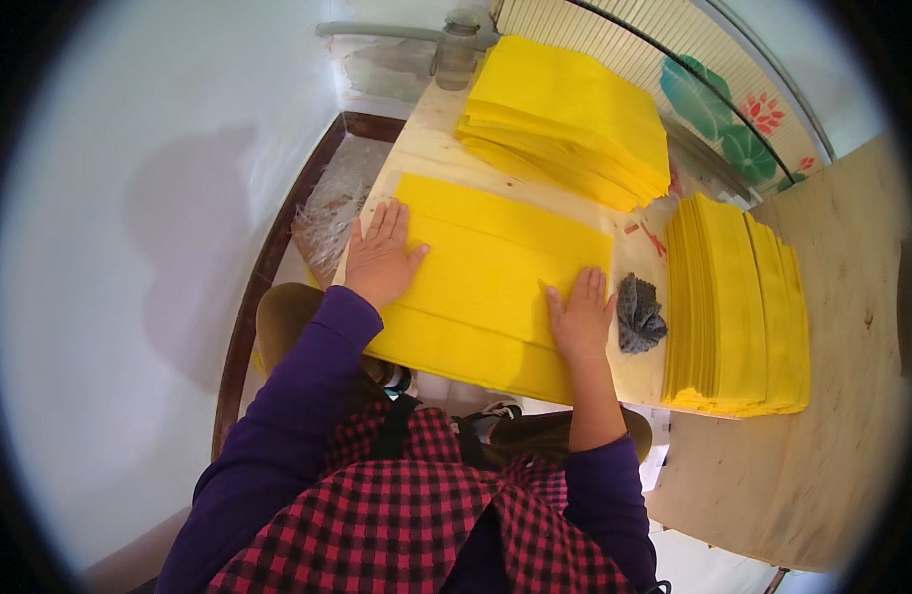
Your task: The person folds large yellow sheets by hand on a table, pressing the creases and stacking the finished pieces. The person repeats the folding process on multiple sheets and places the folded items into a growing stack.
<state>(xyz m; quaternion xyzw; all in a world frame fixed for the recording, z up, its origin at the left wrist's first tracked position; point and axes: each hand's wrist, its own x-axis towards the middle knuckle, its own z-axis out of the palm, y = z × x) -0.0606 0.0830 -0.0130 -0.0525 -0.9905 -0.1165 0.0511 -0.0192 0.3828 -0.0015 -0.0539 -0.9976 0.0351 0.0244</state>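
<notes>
A flat yellow fabric piece (491, 282), creased across its width, lies before me on a light wooden table. Its near edge reaches past the table's front edge, above my lap. My left hand (380, 259) rests flat on its left side, fingers stretched toward the far left corner. On the right side, my right hand (582, 315) lies with fingers extended along the fabric's edge. Neither hand grips anything. Just right of my right hand sits a crumpled dark grey cloth (640, 314).
A stack of yellow fabric pieces (575, 109) lies behind, and another stack of folded yellow pieces (733, 307) stands at the right. A clear jar (458, 49) is at the table's far left corner. A white wall (159, 129) rises at left; a wooden board (852, 327) is at right.
</notes>
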